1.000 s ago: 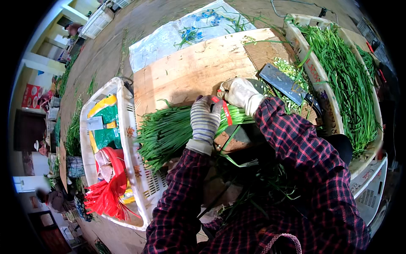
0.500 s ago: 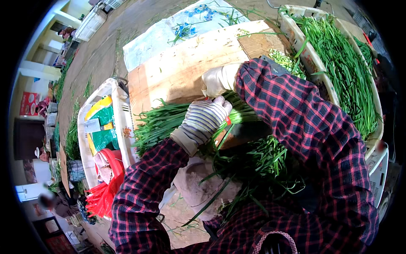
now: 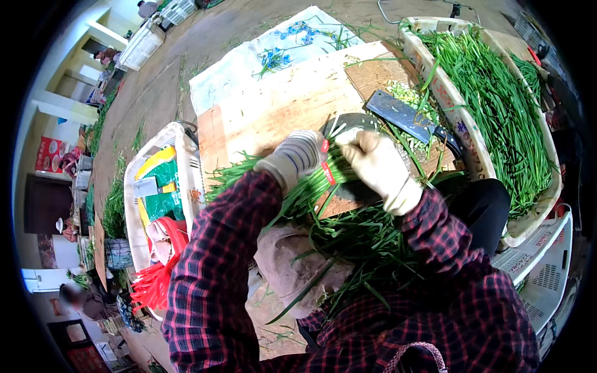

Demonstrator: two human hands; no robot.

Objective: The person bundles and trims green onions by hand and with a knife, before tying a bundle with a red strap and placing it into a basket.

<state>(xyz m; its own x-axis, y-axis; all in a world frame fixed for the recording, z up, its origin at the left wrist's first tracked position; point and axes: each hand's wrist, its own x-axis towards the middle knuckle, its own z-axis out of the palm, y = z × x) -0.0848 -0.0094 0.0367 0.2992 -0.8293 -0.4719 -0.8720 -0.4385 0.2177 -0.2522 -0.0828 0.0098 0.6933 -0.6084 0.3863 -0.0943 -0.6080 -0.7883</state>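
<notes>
My left hand [image 3: 297,155], in a striped glove, grips the bundle of green leafy stalks [image 3: 235,175] near its pale cut ends, where red tape [image 3: 329,174] crosses it. My right hand [image 3: 373,161], in a cream glove, is curled at the right end of the bundle, fingers closed; what they hold is hidden. The bundle lies on a wooden board [image 3: 261,118] with a dark round patch under its right end. A cleaver [image 3: 398,113] lies to the right beside chopped pale pieces [image 3: 403,89].
A crate [image 3: 474,98] of long greens stands right; another [image 3: 138,158] at left holds a scraper, a green packet and red strips [image 3: 155,283]. A white sheet [image 3: 230,74] with blue bits lies beyond the board. Loose greens [image 3: 367,255] lie below. Other people [image 3: 93,298] are along the left.
My right hand has moved down and right, uncovering the cleaver again and showing pale stem ends. My left hand has shifted slightly up and turned more sideways along the bundle.
</notes>
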